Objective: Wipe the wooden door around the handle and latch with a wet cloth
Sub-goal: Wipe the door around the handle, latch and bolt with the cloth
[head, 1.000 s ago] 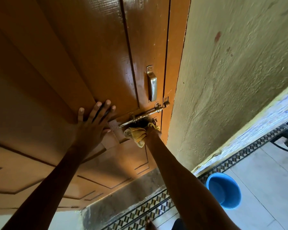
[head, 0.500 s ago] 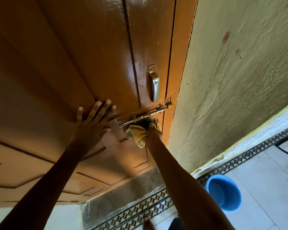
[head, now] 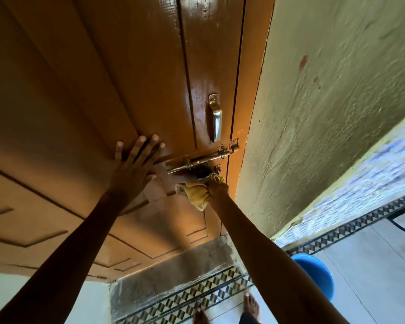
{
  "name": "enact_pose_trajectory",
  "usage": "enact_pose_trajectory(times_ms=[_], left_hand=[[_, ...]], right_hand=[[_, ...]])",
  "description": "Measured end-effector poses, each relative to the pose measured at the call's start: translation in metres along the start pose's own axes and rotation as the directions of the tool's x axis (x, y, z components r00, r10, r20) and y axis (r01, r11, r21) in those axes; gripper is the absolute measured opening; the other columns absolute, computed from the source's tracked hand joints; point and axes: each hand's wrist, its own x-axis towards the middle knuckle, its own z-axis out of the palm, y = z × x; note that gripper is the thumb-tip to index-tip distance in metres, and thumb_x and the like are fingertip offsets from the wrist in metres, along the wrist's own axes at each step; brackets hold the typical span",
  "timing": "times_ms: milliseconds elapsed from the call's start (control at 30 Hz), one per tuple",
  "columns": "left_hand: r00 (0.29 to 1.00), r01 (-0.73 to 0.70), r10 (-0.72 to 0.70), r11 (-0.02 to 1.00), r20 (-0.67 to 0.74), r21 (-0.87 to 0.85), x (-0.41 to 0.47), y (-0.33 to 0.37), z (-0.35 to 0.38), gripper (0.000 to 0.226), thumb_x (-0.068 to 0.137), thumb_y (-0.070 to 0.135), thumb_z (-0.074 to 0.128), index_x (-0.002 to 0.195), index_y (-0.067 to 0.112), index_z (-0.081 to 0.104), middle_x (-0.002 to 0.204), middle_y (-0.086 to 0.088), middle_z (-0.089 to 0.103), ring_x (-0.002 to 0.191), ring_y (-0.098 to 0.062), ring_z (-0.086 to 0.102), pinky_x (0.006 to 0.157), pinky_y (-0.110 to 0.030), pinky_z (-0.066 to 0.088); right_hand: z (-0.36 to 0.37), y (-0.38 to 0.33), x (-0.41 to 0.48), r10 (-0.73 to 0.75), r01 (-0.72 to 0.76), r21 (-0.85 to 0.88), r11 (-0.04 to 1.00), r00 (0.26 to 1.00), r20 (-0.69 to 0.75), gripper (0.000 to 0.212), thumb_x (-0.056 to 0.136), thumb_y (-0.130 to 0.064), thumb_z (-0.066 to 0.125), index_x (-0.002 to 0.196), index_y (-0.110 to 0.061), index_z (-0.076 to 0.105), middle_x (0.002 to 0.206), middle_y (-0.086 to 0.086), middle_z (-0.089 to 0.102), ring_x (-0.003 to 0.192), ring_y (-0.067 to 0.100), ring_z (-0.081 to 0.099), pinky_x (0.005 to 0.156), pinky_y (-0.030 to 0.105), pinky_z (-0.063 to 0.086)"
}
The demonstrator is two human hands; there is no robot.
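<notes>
The brown wooden door (head: 131, 73) fills the left and centre of the view. A metal pull handle (head: 216, 119) sits near its right edge, with a brass sliding latch (head: 204, 159) just below it. My left hand (head: 132, 168) lies flat on the door, fingers spread, left of the latch. My right hand (head: 216, 187) presses a bunched yellow cloth (head: 195, 192) against the door directly under the latch bolt. Most of that hand is hidden behind the cloth and wrist. The wood around the handle shines wet.
A rough greenish wall (head: 325, 108) stands right of the door frame. A blue bucket (head: 318, 275) sits on the tiled floor at lower right, partly behind my right forearm. A patterned tile border (head: 197, 298) runs along the threshold, and bare feet (head: 250, 305) show at the bottom.
The view has shifted slightly, so the door sits further right in frame. My right hand and the cloth stay under the latch, moving only slightly. My left hand stays flat on the door.
</notes>
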Motion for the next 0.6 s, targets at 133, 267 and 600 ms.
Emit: enact_pose_trajectory(times_ms=[133,267,600], left_hand=[[0.996,0.067,-0.070,0.996,-0.054,-0.067,-0.005,0.016,-0.005,0.082,0.088,0.037,0.061,0.156,0.020,0.019,0.164,-0.009,0.011,0.151,-0.032,0.007,0.119,-0.061,0.000],[0.990,0.138,-0.131,0.944,0.044,-0.301,-0.016,0.043,-0.005,0.060,0.092,0.025,0.048,0.150,0.014,0.037,0.159,-0.012,0.029,0.147,-0.035,0.025,0.116,-0.057,0.023],[0.583,0.691,-0.016,-0.517,0.813,-0.505,-0.006,0.127,0.020,0.057,0.093,0.001,0.058,0.146,0.010,0.039,0.150,-0.010,0.044,0.136,-0.024,0.044,0.103,-0.032,0.041]], right_hand=[[-0.036,0.006,-0.019,-0.050,0.052,-0.203,0.978,0.999,0.011,0.005,0.086,-0.006,0.060,0.087,-0.011,0.060,0.085,0.006,0.063,0.076,0.020,0.062,0.068,0.033,0.054],[-0.064,0.014,-0.014,-0.088,0.056,-0.294,0.954,0.991,-0.097,0.023,0.087,-0.008,0.061,0.109,-0.005,0.063,0.110,0.020,0.067,0.102,0.040,0.064,0.094,0.052,0.052],[-0.072,-0.009,-0.033,-0.297,0.215,-0.521,0.826,0.952,-0.078,0.021,0.086,-0.005,0.060,0.106,-0.009,0.063,0.107,0.015,0.067,0.099,0.036,0.062,0.093,0.048,0.052]])
